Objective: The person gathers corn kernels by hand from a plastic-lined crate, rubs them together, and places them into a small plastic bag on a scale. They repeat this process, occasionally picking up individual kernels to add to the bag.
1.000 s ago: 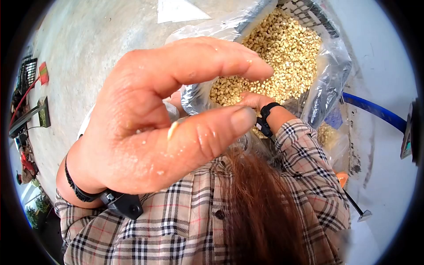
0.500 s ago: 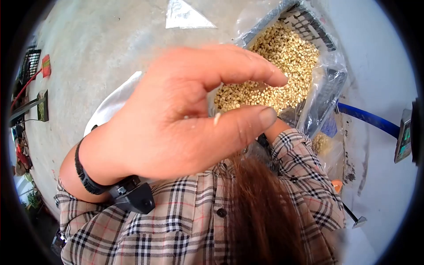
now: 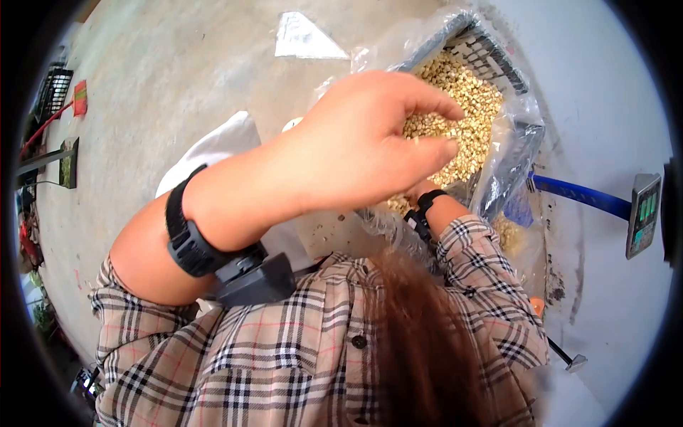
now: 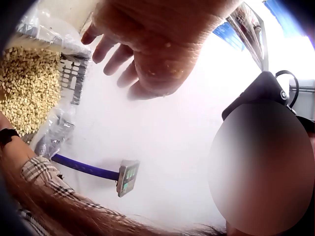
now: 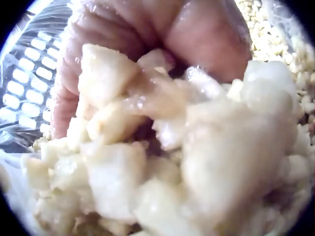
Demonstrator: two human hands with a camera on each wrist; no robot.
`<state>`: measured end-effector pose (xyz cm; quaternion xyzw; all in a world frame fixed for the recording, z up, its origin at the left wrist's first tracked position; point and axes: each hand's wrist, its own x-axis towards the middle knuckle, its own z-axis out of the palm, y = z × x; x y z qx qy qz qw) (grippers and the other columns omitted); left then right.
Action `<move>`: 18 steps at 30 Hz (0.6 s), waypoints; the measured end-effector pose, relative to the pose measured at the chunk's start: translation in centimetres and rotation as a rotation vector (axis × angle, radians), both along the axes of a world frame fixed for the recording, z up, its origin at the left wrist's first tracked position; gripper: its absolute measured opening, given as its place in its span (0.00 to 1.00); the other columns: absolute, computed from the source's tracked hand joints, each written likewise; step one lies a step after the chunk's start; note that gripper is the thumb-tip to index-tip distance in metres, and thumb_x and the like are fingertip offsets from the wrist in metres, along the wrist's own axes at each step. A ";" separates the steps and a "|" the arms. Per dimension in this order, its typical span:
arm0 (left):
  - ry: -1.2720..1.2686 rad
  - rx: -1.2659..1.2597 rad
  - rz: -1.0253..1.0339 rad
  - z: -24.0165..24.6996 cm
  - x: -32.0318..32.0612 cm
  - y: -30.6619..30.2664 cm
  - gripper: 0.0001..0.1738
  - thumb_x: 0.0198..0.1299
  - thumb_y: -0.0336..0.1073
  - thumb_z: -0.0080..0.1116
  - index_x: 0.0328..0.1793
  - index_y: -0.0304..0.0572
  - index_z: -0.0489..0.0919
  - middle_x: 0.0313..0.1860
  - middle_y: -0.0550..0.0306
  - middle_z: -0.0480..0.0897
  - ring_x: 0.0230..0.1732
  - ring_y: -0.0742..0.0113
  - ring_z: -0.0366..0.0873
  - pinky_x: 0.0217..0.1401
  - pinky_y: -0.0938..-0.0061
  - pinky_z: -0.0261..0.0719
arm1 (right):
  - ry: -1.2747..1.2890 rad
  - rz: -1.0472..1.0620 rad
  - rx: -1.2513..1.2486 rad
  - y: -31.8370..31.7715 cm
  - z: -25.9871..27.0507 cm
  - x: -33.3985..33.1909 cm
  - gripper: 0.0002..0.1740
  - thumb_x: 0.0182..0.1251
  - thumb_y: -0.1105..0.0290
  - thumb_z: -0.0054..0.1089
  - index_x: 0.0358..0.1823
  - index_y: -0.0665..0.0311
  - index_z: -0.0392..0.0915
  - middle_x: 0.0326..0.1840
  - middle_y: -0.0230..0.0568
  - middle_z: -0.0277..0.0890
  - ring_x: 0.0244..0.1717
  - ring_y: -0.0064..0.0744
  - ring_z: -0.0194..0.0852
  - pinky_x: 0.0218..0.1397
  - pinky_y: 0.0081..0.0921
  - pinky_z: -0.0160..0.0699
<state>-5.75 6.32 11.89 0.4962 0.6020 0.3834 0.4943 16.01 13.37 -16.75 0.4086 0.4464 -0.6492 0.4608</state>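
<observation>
My left hand (image 3: 377, 135) is raised in front of the head camera, thumb and fingers apart in a loose curve with nothing between them. In the left wrist view, pale bits stick to the palm of that left hand (image 4: 162, 54). Lower down, my right hand (image 3: 423, 191) is at the near end of a crate (image 3: 491, 60) lined with clear plastic and filled with pale yellow diced pieces (image 3: 462, 99). Close up, the right hand (image 5: 147, 24) curls round a handful of wet diced pieces (image 5: 113, 172), which hide its fingertips.
A blue pole (image 3: 580, 192) carries a digital scale display (image 3: 644, 217) on the right, by the pale wall. Left of the crate lies a white bag (image 3: 220, 142). A white triangular sheet (image 3: 306, 35) is on the concrete floor.
My left hand has moved forward and right, away from the head camera, toward the crate. The right hand stays low at the crate's near end.
</observation>
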 end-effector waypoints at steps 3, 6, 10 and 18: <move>0.047 0.012 0.010 -0.6 0.2 0.0 0.18 0.56 0.39 0.58 0.51 0.38 0.78 0.28 0.60 0.78 0.24 0.78 0.67 0.27 0.79 0.66 | -0.041 -0.081 -0.004 -0.1 0.5 0.2 0.53 0.39 0.52 0.71 0.69 0.53 0.54 0.75 0.46 0.38 0.75 0.44 0.28 0.70 0.52 0.35; 0.188 0.019 -0.007 -0.2 -0.1 0.6 0.19 0.54 0.39 0.59 0.50 0.39 0.79 0.22 0.59 0.77 0.16 0.79 0.63 0.17 0.80 0.61 | -0.086 -0.246 0.047 -0.3 1.8 0.3 0.50 0.38 0.52 0.70 0.68 0.49 0.57 0.76 0.43 0.38 0.75 0.44 0.26 0.69 0.55 0.34; 0.164 0.190 0.045 -4.3 1.4 0.6 0.20 0.53 0.41 0.59 0.51 0.40 0.79 0.27 0.55 0.79 0.16 0.78 0.65 0.17 0.81 0.63 | -0.077 -0.401 0.104 0.2 1.9 0.7 0.48 0.37 0.51 0.69 0.65 0.46 0.61 0.77 0.39 0.33 0.75 0.44 0.21 0.68 0.56 0.29; 0.010 0.076 0.145 -8.5 2.6 4.4 0.22 0.48 0.44 0.58 0.48 0.40 0.80 0.37 0.51 0.82 0.32 0.63 0.75 0.37 0.73 0.71 | 0.358 -1.038 -0.171 2.5 3.1 1.6 0.26 0.51 0.65 0.62 0.54 0.57 0.72 0.45 0.39 0.77 0.42 0.37 0.77 0.49 0.36 0.77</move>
